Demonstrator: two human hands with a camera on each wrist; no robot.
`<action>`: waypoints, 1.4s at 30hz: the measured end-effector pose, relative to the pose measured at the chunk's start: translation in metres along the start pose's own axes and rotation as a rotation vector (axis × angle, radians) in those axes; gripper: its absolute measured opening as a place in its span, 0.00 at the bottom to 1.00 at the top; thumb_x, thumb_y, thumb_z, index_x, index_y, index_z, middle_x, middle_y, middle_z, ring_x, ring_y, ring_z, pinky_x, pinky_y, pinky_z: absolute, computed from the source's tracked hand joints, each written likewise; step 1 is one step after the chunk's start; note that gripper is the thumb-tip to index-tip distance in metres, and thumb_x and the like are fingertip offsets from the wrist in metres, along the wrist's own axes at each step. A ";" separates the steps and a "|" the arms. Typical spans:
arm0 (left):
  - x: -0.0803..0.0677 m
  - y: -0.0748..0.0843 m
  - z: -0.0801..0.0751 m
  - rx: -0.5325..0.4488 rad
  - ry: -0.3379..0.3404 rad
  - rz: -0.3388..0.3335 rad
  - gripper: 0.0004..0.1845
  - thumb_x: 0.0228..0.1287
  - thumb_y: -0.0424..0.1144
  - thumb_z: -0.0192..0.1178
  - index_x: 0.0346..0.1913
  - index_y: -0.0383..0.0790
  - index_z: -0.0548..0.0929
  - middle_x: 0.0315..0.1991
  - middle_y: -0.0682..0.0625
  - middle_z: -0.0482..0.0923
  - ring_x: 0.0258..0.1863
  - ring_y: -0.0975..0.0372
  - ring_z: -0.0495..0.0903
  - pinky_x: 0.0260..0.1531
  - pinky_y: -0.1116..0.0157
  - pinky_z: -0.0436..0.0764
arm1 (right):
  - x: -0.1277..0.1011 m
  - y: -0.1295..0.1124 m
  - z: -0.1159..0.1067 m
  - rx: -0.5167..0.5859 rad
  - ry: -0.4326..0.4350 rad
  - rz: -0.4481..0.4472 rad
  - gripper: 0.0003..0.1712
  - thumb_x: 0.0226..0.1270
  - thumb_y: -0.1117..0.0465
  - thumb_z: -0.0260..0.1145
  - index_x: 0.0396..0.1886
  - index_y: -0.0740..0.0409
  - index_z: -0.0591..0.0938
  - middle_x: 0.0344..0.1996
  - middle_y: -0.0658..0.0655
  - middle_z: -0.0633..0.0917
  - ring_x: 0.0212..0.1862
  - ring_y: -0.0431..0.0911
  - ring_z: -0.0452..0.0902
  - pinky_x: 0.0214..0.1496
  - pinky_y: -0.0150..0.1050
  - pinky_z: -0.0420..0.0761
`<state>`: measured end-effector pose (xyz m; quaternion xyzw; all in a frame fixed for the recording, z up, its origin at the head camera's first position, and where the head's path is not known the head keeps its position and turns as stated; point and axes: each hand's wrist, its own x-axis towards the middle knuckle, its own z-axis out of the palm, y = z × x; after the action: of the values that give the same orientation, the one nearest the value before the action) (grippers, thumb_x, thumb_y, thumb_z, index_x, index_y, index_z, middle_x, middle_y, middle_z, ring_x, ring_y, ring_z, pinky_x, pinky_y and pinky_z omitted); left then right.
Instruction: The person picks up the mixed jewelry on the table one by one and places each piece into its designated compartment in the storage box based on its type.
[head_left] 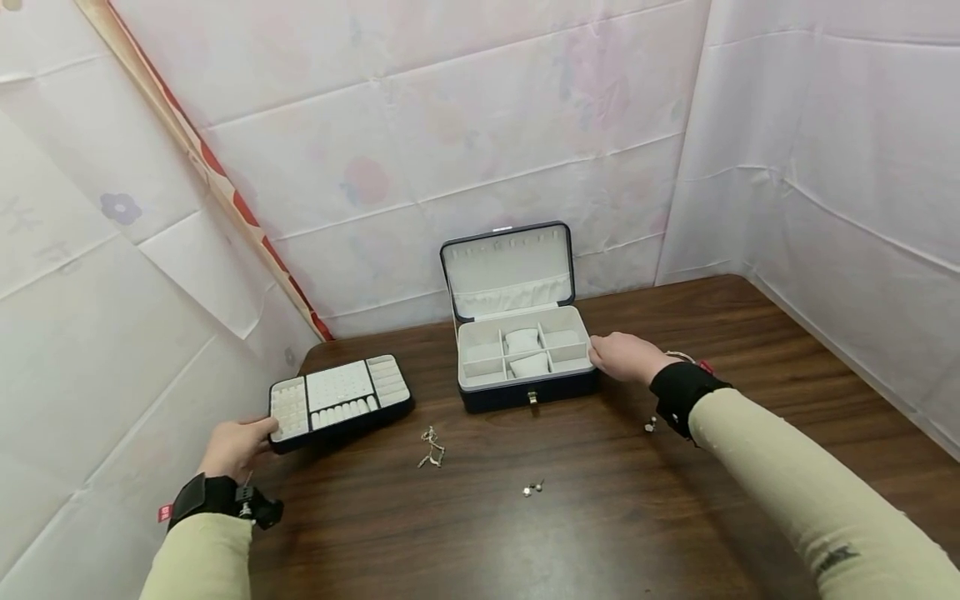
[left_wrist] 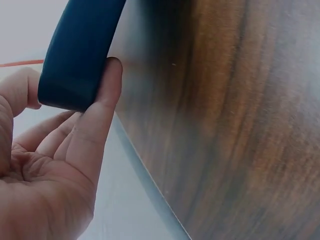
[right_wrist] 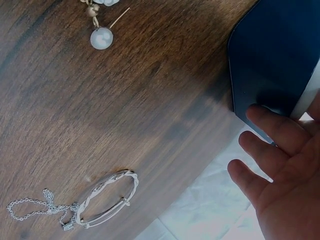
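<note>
My left hand (head_left: pixel 236 446) pinches the left end of a dark-blue jewelry tray (head_left: pixel 340 387) with white compartments and ring rolls. In the left wrist view the thumb and a finger (left_wrist: pixel 107 87) lie on opposite faces of the tray's end (left_wrist: pixel 80 55), which stands clear of the tabletop. At the right wall of the open jewelry box (head_left: pixel 525 383), my right hand (head_left: pixel 630 358) grips the rim; the right wrist view has several fingers (right_wrist: pixel 280 130) by its dark outer side (right_wrist: pixel 275 60), the thumb hidden. Two white cushions (head_left: pixel 528 364) sit in the box's middle compartments.
On the brown table (head_left: pixel 480 550) lie a chain (head_left: pixel 432 448), small earrings (head_left: pixel 532 488) and, near the right wrist, pearl earrings (right_wrist: pixel 101 38). A silver bracelet (right_wrist: pixel 107 200) with a fine chain (right_wrist: pixel 30 207) lies farther right. Sheeted walls (head_left: pixel 450 167) border the back and sides.
</note>
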<state>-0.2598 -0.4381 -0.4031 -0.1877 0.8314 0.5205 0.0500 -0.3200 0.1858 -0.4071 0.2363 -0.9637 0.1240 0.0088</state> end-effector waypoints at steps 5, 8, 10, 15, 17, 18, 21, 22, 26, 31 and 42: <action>-0.004 0.007 -0.003 -0.015 -0.016 0.021 0.37 0.72 0.40 0.54 0.77 0.23 0.56 0.46 0.45 0.78 0.30 0.68 0.84 0.34 0.62 0.88 | -0.001 -0.001 -0.001 -0.002 0.000 0.007 0.13 0.79 0.63 0.49 0.35 0.63 0.77 0.29 0.61 0.83 0.34 0.53 0.82 0.43 0.54 0.82; -0.007 0.013 -0.003 -0.036 -0.032 0.015 0.37 0.73 0.40 0.54 0.78 0.26 0.55 0.39 0.52 0.80 0.30 0.67 0.85 0.33 0.62 0.88 | -0.002 0.000 -0.001 -0.004 0.005 0.007 0.13 0.79 0.63 0.49 0.36 0.63 0.77 0.30 0.62 0.84 0.35 0.53 0.82 0.44 0.55 0.82; -0.008 0.017 -0.001 -0.056 -0.043 0.011 0.38 0.74 0.40 0.55 0.78 0.27 0.54 0.35 0.55 0.80 0.30 0.67 0.84 0.34 0.62 0.88 | -0.002 0.001 -0.001 -0.009 0.011 -0.002 0.13 0.79 0.63 0.49 0.35 0.63 0.77 0.28 0.61 0.83 0.34 0.53 0.81 0.43 0.55 0.82; -0.010 0.026 0.002 -0.107 -0.063 0.013 0.38 0.74 0.39 0.57 0.79 0.27 0.54 0.32 0.57 0.81 0.30 0.67 0.84 0.33 0.63 0.87 | -0.003 0.001 -0.002 0.001 0.008 -0.005 0.13 0.79 0.63 0.49 0.34 0.62 0.76 0.27 0.59 0.82 0.32 0.51 0.80 0.41 0.53 0.81; -0.010 0.028 0.003 -0.124 -0.067 0.019 0.39 0.74 0.39 0.57 0.79 0.27 0.53 0.32 0.58 0.81 0.30 0.67 0.84 0.32 0.63 0.87 | -0.002 0.001 -0.001 0.007 0.008 -0.004 0.13 0.79 0.63 0.49 0.33 0.61 0.76 0.26 0.59 0.81 0.32 0.51 0.79 0.41 0.53 0.81; -0.011 0.029 0.003 -0.128 -0.069 0.025 0.39 0.74 0.39 0.57 0.79 0.27 0.53 0.31 0.58 0.82 0.30 0.67 0.84 0.32 0.63 0.87 | -0.002 0.001 -0.001 0.009 0.009 -0.005 0.13 0.79 0.63 0.49 0.33 0.61 0.76 0.26 0.59 0.81 0.32 0.51 0.79 0.41 0.53 0.81; -0.013 0.031 0.004 -0.149 -0.069 0.042 0.39 0.74 0.39 0.59 0.78 0.26 0.54 0.31 0.59 0.82 0.30 0.68 0.84 0.32 0.64 0.87 | -0.001 0.002 0.001 0.012 0.006 0.000 0.13 0.79 0.63 0.49 0.33 0.61 0.75 0.26 0.59 0.80 0.32 0.51 0.79 0.41 0.53 0.80; -0.015 0.031 0.004 -0.162 -0.071 0.049 0.39 0.73 0.39 0.60 0.78 0.27 0.54 0.31 0.60 0.82 0.31 0.68 0.84 0.32 0.65 0.87 | -0.001 0.002 0.001 0.012 0.005 0.003 0.13 0.79 0.62 0.49 0.33 0.61 0.75 0.26 0.59 0.81 0.32 0.51 0.79 0.41 0.53 0.80; -0.021 0.034 0.004 -0.279 -0.100 0.089 0.31 0.72 0.36 0.63 0.74 0.36 0.66 0.32 0.59 0.84 0.31 0.68 0.85 0.31 0.65 0.86 | 0.000 0.002 0.002 0.016 -0.002 0.024 0.13 0.80 0.62 0.48 0.34 0.61 0.75 0.27 0.58 0.81 0.32 0.51 0.78 0.42 0.53 0.80; -0.030 0.043 0.004 -0.426 -0.161 0.134 0.11 0.70 0.33 0.65 0.43 0.56 0.83 0.34 0.55 0.87 0.33 0.65 0.87 0.30 0.65 0.87 | 0.000 0.001 0.001 0.013 -0.005 0.027 0.13 0.79 0.62 0.49 0.33 0.61 0.75 0.26 0.58 0.81 0.32 0.51 0.78 0.41 0.52 0.80; -0.054 0.082 0.026 -0.391 -0.201 0.142 0.25 0.67 0.35 0.69 0.64 0.41 0.74 0.37 0.55 0.87 0.34 0.64 0.87 0.33 0.65 0.87 | -0.002 0.001 -0.003 0.035 -0.017 -0.009 0.14 0.80 0.62 0.49 0.31 0.59 0.73 0.23 0.55 0.76 0.30 0.49 0.74 0.40 0.51 0.78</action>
<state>-0.2428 -0.3699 -0.3306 -0.0820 0.7169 0.6898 0.0582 -0.3188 0.1880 -0.4051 0.2420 -0.9603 0.1390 -0.0030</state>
